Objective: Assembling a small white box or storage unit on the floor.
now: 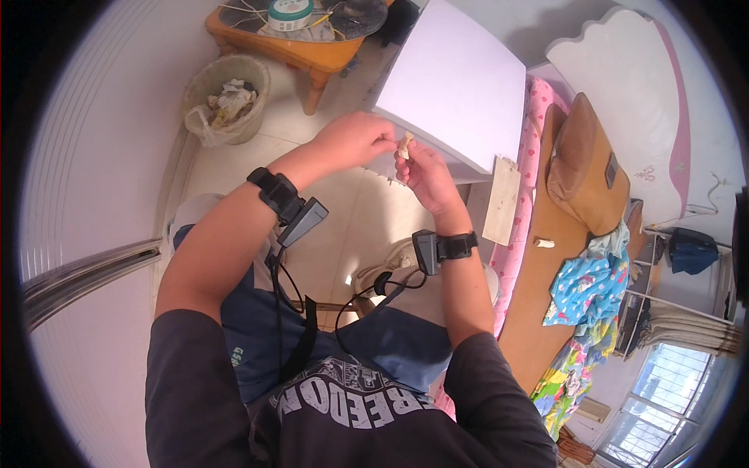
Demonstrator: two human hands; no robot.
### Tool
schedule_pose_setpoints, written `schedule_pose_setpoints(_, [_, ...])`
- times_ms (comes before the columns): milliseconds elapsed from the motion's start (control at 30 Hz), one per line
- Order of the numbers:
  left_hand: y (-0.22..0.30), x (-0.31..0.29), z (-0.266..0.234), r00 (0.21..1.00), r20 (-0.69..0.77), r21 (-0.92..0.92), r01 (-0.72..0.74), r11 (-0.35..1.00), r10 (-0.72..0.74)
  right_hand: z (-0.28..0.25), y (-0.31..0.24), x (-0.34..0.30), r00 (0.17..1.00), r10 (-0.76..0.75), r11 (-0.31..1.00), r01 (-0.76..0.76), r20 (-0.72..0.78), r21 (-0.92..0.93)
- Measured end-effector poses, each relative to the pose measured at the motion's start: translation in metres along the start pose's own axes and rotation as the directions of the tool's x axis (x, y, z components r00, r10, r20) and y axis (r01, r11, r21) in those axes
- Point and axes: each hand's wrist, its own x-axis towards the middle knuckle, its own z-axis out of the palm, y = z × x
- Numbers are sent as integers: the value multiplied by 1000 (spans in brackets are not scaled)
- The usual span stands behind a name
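Note:
Held up between the thumb and fingers of my right hand (pixel 425 175) is a small cream-coloured crumpled piece (pixel 405 146); its kind is too small to tell. My left hand (pixel 359 140) is closed just to the left of it, fingertips pinched together. Whatever those fingertips hold, if anything, does not show. Both hands are in the air by the near edge of a white box-shaped cabinet (pixel 452 78). A cream flat strip (pixel 502 201) leans at the cabinet's right corner, beside the bed.
At upper left stand a waste bin (pixel 263 101) with crumpled refuse and a wooden table (pixel 304 51) bearing a green-and-white round tub (pixel 290 13). Right lies a bed with a brown mat (pixel 527 335), a brown cushion (pixel 587 171), a small white piece (pixel 544 243) and blue patterned cloth (pixel 591 285).

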Motion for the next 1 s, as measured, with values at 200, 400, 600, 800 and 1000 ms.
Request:
schedule_pose_setpoints(200, [-8,8,-18,874,41,-681,378,627,-483,-14,9,0,979,-10,989,-20,-206,-144])
schedule_pose_setpoints(400, [-45,4,-54,737,-36,-988,74,134,-675,-13,17,-13,923,-276,712,10,-267,-702])
schedule_pose_setpoints(600, [-21,11,-50,733,-7,-981,128,149,-680,-37,-52,-45,716,-663,183,-129,-219,-975])
schedule_pose_setpoints(800, [-16,16,-48,776,17,-971,162,174,-630,-108,-103,-47,761,-620,-132,-342,-191,-931])
schedule_pose_setpoints(1000, [-20,16,-46,781,-3,-961,171,219,-625,-118,-98,-27,818,-574,-355,-299,-46,-886])
